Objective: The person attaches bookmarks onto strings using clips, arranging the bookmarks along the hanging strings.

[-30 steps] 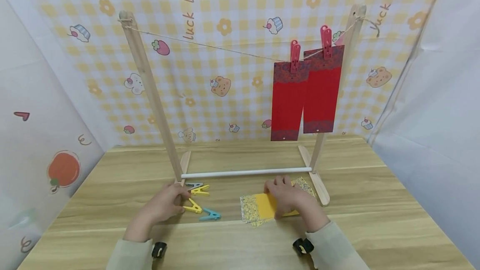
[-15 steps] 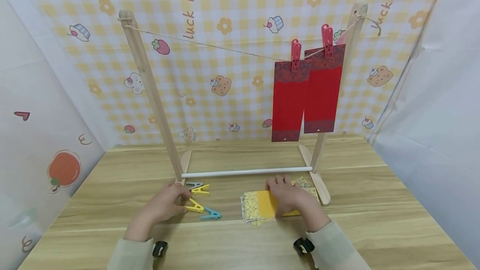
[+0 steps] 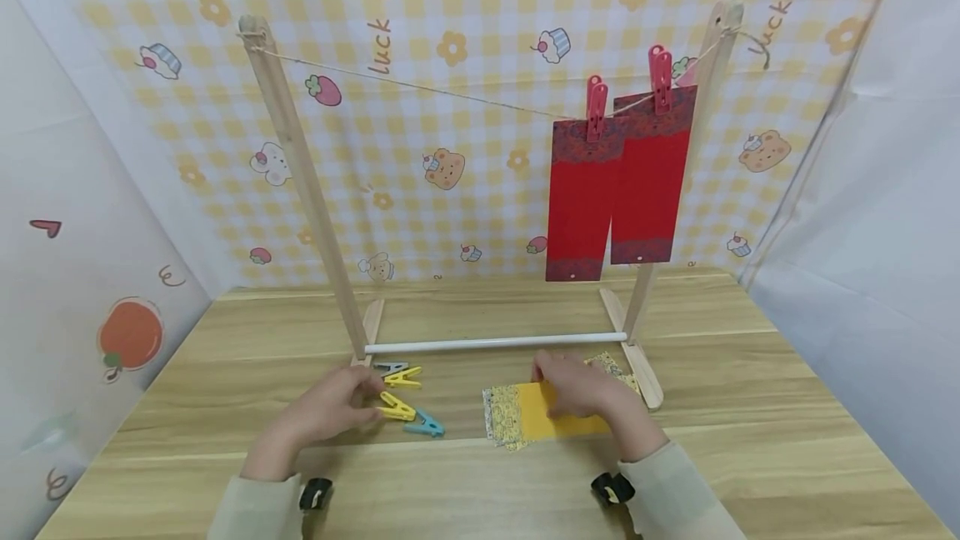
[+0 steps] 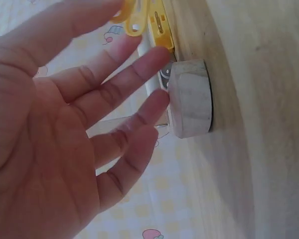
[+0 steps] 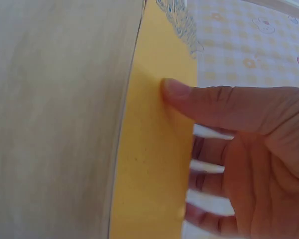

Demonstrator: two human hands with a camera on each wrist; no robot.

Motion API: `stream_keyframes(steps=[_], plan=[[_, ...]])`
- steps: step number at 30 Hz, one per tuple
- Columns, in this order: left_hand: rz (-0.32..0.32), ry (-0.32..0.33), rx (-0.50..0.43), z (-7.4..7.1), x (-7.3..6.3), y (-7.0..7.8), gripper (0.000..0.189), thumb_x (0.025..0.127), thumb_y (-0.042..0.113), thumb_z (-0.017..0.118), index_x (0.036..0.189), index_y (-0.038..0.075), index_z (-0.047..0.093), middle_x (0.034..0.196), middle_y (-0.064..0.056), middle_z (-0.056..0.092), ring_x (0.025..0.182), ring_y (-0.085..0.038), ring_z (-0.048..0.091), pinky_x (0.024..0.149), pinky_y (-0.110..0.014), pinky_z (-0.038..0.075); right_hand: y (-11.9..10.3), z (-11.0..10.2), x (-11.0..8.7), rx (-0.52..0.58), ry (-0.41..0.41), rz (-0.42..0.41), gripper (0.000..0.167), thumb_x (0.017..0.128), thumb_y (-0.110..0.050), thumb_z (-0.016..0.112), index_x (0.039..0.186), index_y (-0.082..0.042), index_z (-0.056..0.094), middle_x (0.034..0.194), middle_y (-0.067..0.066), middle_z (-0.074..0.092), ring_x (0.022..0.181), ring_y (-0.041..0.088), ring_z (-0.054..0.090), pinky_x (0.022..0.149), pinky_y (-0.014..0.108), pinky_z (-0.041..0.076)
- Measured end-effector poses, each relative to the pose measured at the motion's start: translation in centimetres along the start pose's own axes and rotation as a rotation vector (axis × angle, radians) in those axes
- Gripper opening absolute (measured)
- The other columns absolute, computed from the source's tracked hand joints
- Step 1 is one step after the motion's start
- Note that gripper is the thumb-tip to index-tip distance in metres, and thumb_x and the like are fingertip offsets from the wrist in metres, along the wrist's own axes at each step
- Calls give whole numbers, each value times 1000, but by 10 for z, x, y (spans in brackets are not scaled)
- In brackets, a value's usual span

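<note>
Pale sleeves (image 3: 257,511) nearest, black bands (image 3: 612,488) at both wrists. Left hand (image 3: 337,405): fingers loosely spread, thumb and index at the handles of a yellow clothespin (image 3: 397,407) on the left of the table (image 3: 480,482); can't tell if it's actually pinched. Blue clothespin (image 3: 425,425) right at its nose; second yellow clothespin (image 3: 402,377) and grey clothespin (image 3: 392,367) just beyond.

Right hand (image 3: 576,390) grips the yellow card (image 3: 534,411): thumb on its face, fingers curled behind the far edge. It's on top of a fanned stack of patterned cards (image 3: 611,363), right of centre.

Further back: white rod (image 3: 495,343) joins the wooden stand's (image 3: 303,173) feet. Sagging twine (image 3: 457,97) between the post tops; two red cards (image 3: 581,215) hang at right, one red clothespin (image 3: 596,111) each, overlapping near the top. Checked cloth (image 3: 450,232) behind.
</note>
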State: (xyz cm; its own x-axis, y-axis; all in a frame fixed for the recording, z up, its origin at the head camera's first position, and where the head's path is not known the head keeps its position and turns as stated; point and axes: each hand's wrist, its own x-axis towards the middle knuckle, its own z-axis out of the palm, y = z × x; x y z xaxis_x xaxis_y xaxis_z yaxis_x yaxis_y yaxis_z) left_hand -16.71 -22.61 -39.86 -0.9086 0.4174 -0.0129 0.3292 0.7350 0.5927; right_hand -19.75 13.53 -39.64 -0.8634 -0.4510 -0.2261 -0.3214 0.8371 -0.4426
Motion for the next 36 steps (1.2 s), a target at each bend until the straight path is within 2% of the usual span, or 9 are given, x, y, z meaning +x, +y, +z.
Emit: stream_keyframes(steps=[3,6,8,11,14,21,28,33,36], plan=[[25,-8,-38,0,0,-1,27,83,13,78,105,3,64,98,-5,67,87,-17,59,76,-30,53,1,-3,1,31,9,-75,31,83,0,76,97,-15,53,85,-3,53,82,17,49,73,36,42],[26,-12,-68,-1,1,0,27,84,12,77,106,5,63,102,-7,68,95,-22,62,81,-38,55,4,-6,2,39,13,-138,27,84,1,72,93,-14,52,81,-2,51,78,15,49,67,30,41],[23,-12,-92,-2,1,1,27,85,13,76,107,6,63,103,-7,68,97,-23,63,81,-38,55,6,-7,2,50,12,-162,26,85,2,71,92,-14,52,79,-3,50,77,14,48,66,28,40],[34,-9,-118,-2,0,2,28,86,14,75,109,6,62,102,-8,67,94,-21,61,77,-31,53,8,-9,3,75,7,-196,27,84,5,70,90,-12,51,78,-2,47,75,14,47,64,26,38],[44,-4,-126,-3,0,2,28,87,15,75,110,6,61,103,-8,67,94,-22,61,75,-27,53,7,-11,1,107,-5,-210,26,84,6,70,90,-11,51,78,-2,48,76,15,47,65,27,38],[33,-12,-149,-4,2,4,31,88,14,74,113,4,59,111,-12,67,107,-32,63,78,-27,56,7,-13,-1,138,-21,-221,25,85,4,70,92,-12,52,82,-1,51,81,16,49,68,29,41],[32,-16,-148,-6,3,8,31,88,15,74,114,4,60,105,-8,70,105,-29,62,74,-22,54,7,-15,0,145,-20,-261,25,87,2,70,93,-12,50,82,-1,50,85,17,50,71,31,42],[29,-6,-128,-6,3,10,33,89,19,74,116,4,61,107,-7,69,106,-27,62,77,-26,54,6,-16,0,157,-20,-253,24,89,0,69,94,-14,51,83,-2,51,89,18,52,74,33,43],[27,2,-125,-6,3,11,34,89,21,74,117,5,62,109,-8,68,105,-28,62,78,-35,55,5,-17,-1,169,-17,-258,24,89,1,69,94,-14,50,86,-2,53,94,19,55,75,34,44]])
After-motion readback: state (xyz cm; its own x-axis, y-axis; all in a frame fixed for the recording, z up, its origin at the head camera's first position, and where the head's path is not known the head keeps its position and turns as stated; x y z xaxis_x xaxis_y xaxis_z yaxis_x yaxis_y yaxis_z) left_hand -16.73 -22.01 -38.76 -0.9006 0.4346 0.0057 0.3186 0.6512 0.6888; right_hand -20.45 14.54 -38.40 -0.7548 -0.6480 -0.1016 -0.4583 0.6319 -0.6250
